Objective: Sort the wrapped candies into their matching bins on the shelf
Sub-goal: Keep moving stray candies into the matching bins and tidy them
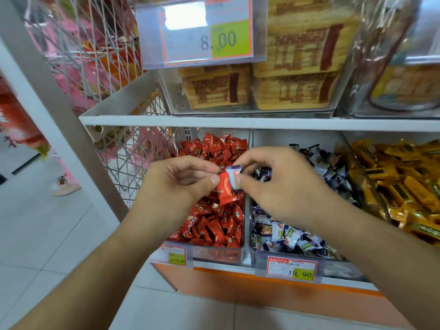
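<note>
Red foil-wrapped candy (225, 188) sits pinched in your left hand (176, 184), right above the clear plastic bin of red candies (214, 254), long axis tilted down toward it. Your right hand (273, 184) pinches a white-and-purple wrapped candy (232, 175), touching the red one; its matching clear bin of white-and-purple candies (262, 258) is just right of the red bin. White shelf (238, 122) overhead, so room's tight.
</note>
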{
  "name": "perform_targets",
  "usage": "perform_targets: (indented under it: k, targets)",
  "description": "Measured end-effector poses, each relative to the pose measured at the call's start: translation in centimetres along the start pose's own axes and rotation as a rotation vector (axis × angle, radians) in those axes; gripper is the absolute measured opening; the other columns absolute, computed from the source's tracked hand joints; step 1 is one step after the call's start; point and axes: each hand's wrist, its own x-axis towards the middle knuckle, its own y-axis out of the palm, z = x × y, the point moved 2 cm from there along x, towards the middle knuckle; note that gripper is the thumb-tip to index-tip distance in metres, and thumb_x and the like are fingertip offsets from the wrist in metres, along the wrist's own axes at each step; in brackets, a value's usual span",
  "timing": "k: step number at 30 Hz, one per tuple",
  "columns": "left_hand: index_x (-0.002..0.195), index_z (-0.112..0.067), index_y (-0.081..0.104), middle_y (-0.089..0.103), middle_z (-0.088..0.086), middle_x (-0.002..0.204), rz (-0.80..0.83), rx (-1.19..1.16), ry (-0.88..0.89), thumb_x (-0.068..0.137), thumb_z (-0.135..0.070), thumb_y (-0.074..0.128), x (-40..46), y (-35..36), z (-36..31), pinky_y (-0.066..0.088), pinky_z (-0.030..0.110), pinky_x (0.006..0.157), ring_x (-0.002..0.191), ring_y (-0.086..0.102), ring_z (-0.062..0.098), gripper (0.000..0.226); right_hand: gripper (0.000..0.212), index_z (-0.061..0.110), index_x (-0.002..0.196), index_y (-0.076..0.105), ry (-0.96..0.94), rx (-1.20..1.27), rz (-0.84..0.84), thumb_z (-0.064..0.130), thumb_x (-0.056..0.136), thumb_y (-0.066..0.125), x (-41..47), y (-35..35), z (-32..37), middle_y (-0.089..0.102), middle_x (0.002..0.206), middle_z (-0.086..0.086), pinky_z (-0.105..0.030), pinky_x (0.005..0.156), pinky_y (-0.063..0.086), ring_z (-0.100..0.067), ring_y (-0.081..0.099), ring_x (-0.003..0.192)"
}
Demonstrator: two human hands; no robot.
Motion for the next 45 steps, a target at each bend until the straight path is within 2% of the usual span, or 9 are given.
perform_targets:
  k: [6,9,12,15,18,22,26,30,45]
  targets:
    - [0.093,-0.030,0.079,0.077,-0.013,0.092,-0.002,0.468,-0.023,0.093,-0.015,0.074,0.2,-2.6,1.5,0.055,0.021,0.071,0.076,0.070,0.003,0.015,0.020,0.031,0.111,0.074,0.149,-0.316,-0.116,0.024,0.096,0.062,-0.4,-3.8,-2.1,0.073,0.102,0.015,-0.012,0.066,0.043,-0.002,0.067,0.080]
    - [0.105,-0.038,0.078,0.064,-0.025,0.118,0.098,0.782,0.112,0.091,-0.022,0.074,0.3,-3.2,2.4,0.038,0.005,0.096,0.107,0.059,-0.006,0.021,0.038,0.032,0.136,0.064,0.151,-0.380,-0.012,0.023,0.099,0.061,-0.9,-3.7,-1.8,0.066,0.104,0.010,-0.003,0.056,0.038,0.006,0.062,0.058]
    - [0.121,-0.043,0.070,0.053,-0.026,0.133,0.266,0.866,0.200,0.088,-0.033,0.078,0.4,-2.9,2.6,0.025,0.002,0.104,0.125,0.048,-0.004,0.036,0.038,0.041,0.134,0.060,0.072,-0.391,0.064,0.024,0.100,0.062,-1.0,-2.9,-1.1,0.063,0.127,0.016,-0.015,0.080,0.043,0.001,0.065,0.086]
    - [0.140,-0.056,0.050,0.026,-0.026,0.157,0.503,0.947,0.101,0.081,-0.055,0.079,0.6,-2.2,3.9,0.027,0.033,0.121,0.146,0.027,0.009,0.067,0.040,0.042,0.135,0.061,-0.019,-0.335,0.100,0.021,0.100,0.064,-0.7,-2.0,-0.8,0.053,0.143,0.026,-0.025,0.116,0.034,0.002,0.046,0.133]
    - [0.146,-0.062,0.035,0.014,-0.021,0.163,0.629,1.060,0.078,0.077,-0.067,0.074,1.2,-1.2,5.0,0.025,0.048,0.123,0.151,0.020,0.023,0.080,0.040,0.042,0.134,0.062,-0.102,-0.311,0.170,0.022,0.099,0.066,-0.4,-0.9,-1.0,0.049,0.142,0.033,-0.016,0.118,0.021,0.011,0.036,0.139]
    - [0.144,-0.055,0.044,0.034,-0.012,0.145,0.626,1.152,0.147,0.081,-0.056,0.077,2.7,0.7,5.3,0.035,0.034,0.112,0.132,0.044,0.019,0.071,0.036,0.041,0.131,0.064,-0.117,-0.313,0.217,0.023,0.100,0.061,-0.1,0.4,-1.5,0.053,0.138,0.030,-0.015,0.114,0.024,0.002,0.039,0.139]
    - [0.131,-0.051,0.057,0.038,-0.013,0.113,0.560,1.122,0.184,0.080,-0.042,0.080,3.9,1.3,5.9,0.047,0.031,0.090,0.106,0.056,0.016,0.057,0.031,0.036,0.124,0.070,-0.111,-0.308,0.182,0.021,0.099,0.061,0.2,0.6,-1.6,0.057,0.133,0.025,0.006,0.100,0.018,0.006,0.043,0.131]
    - [0.113,-0.042,0.072,0.055,-0.015,0.118,0.527,1.021,0.218,0.077,-0.036,0.087,5.2,0.9,6.1,0.047,0.035,0.101,0.112,0.056,0.007,0.040,0.029,0.035,0.122,0.071,-0.112,-0.326,0.183,0.023,0.097,0.061,0.4,0.6,-1.7,0.059,0.133,0.021,0.011,0.092,0.016,0.006,0.045,0.129]
    - [0.123,-0.048,0.068,0.062,-0.024,0.130,0.383,0.667,0.193,0.089,-0.041,0.076,5.6,-2.4,3.4,0.042,0.037,0.114,0.125,0.055,-0.002,0.037,0.023,0.034,0.118,0.071,-0.067,-0.325,0.183,0.029,0.097,0.062,0.3,0.2,-1.7,0.062,0.127,0.016,-0.030,0.109,0.043,-0.006,0.054,0.123]
